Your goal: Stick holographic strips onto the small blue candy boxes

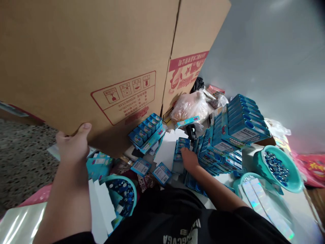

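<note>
My left hand (73,144) grips the lower edge of a big brown cardboard carton (83,57) with red print, thumb laid on its face, fingers hidden behind it. My right hand (189,159) reaches down onto a small pile of blue packs (180,148) on the table; its fingers are hidden among the packs. A tray of upright blue packs (146,130) stands just left of that hand. A tall block of stacked blue boxes (237,123) rises to its right.
A teal bowl with blue pieces (279,167) sits at the right, another teal bowl (123,191) near my lap. Holographic strips (264,203) lie in a third bowl. White card sheets (167,145), loose blue boxes, a plastic bag (189,106) and a grey wall surround them.
</note>
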Demonstrator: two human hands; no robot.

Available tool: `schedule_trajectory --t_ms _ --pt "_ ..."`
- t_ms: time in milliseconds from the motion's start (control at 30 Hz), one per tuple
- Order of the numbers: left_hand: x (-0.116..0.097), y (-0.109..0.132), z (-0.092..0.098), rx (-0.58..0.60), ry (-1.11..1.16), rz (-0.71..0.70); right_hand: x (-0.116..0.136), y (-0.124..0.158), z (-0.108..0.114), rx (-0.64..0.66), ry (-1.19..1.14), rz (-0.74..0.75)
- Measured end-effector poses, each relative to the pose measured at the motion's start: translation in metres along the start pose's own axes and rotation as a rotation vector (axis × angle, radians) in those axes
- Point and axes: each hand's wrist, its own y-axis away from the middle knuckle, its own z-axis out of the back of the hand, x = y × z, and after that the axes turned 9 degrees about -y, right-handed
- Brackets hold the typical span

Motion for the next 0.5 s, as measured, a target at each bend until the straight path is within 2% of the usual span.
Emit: schedule_trajectory --t_ms 100,333,500 --pt "-0.007 0.004 -0.001 -0.101 0.063 0.059 -0.004 -0.002 -0.001 -0.002 0.014 -0.002" --pt "-0.001 0.001 0.001 -0.013 0.099 -0.011 -0.004 -0.006 0.002 -0.108 0.082 -0.008" --pt "0.004 0.001 0.003 -0.1 -0.008 0.114 -0.002 -0.007 -0.004 -0.104 0.102 0.064"
